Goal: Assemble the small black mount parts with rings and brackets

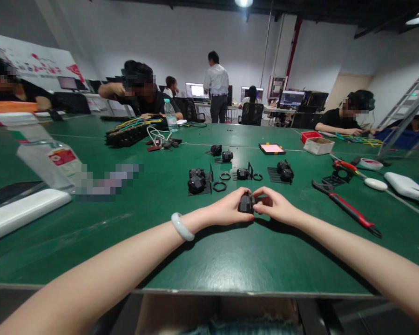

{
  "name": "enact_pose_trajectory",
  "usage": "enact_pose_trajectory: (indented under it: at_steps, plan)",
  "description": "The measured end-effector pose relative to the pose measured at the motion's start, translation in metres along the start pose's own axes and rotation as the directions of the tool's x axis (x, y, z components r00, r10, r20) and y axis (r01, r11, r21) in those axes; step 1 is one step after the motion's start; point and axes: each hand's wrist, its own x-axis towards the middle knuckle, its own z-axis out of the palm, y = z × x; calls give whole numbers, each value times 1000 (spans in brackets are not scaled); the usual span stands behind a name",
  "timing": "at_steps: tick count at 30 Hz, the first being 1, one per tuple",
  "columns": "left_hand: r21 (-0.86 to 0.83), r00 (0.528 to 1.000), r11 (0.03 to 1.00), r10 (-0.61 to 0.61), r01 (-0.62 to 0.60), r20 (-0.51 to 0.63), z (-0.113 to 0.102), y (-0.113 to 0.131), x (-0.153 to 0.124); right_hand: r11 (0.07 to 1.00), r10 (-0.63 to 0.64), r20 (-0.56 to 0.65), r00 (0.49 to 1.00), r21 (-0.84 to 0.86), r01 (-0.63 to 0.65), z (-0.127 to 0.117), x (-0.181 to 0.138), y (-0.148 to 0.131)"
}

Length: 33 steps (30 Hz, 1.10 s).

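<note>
Over the green bench (209, 260), both hands pinch one small black plastic part (246, 204).
Left hand (226, 209) and right hand (277, 207) meet fingertip to fingertip, forearms stretched forward and converging, wrists low near the surface; a pale bangle (182, 226) circles the left wrist.

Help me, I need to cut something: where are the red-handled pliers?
In the head view, the red-handled pliers lie on the green table, right of the right hand, near the white mouse.

Small black part (246, 203) above green table (209, 260)
</note>
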Motion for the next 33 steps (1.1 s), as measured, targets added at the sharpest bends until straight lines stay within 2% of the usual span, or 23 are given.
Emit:
enact_pose_trajectory:
  at_steps: [3,6,15,21,33]
  plan:
    - [-15,1000,1000,8,-8,13,0,0,0,996,-42,32,999,77,39,0,-2,-1]
    - [-15,1000,1000,16,-16,15,-1,0,0,996,-57,28,998,75,55,1,-3,-2]
    - [25,1000,1000,10,-10,19,-1,1,0,996,-46,-32,998,-78,43,-1,-1,3]
    - [25,1000,1000,11,-12,13,-1,0,0,997,-19,-6,1000,-73,19,0,0,4]
    - [22,1000,1000,13,-14,22,0,0,0,966,-77,-46,996,-251,63,-1,3,3]
